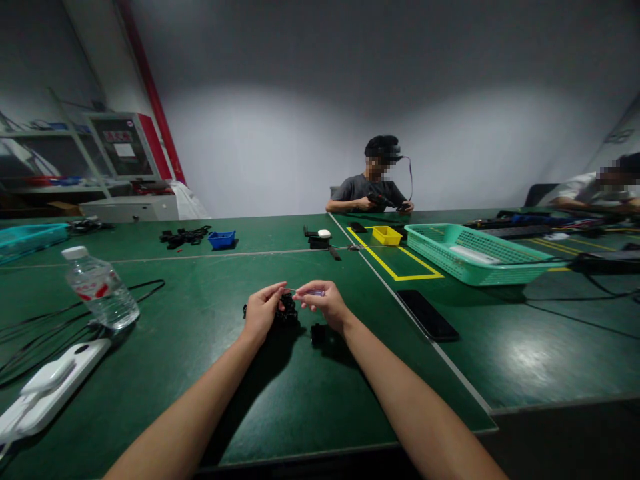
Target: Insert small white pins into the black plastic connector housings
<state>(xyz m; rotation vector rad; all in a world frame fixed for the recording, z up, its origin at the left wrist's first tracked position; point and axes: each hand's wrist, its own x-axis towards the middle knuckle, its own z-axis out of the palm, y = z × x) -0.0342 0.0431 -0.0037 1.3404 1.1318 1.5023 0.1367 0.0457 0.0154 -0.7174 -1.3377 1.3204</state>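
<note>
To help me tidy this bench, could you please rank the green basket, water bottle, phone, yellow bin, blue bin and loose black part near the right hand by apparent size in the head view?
1. Green basket
2. Water bottle
3. Phone
4. Yellow bin and blue bin: too alike to rank
5. Loose black part

Left of the phone (pixel 429 315), a bare strip of worktop (pixel 373 290) is leaving a way forward, while the hands (pixel 327 305) are occupying the space at the strip's far left. Beyond the phone and rightward, the green basket (pixel 484 275) is blocking the path with its walls; beyond and slightly left, the yellow bin (pixel 387 236) is standing in the way. Well left of the phone, the bottle (pixel 103 290) is rising tall. Right of the phone, open room is extending toward a dark cable.
</note>
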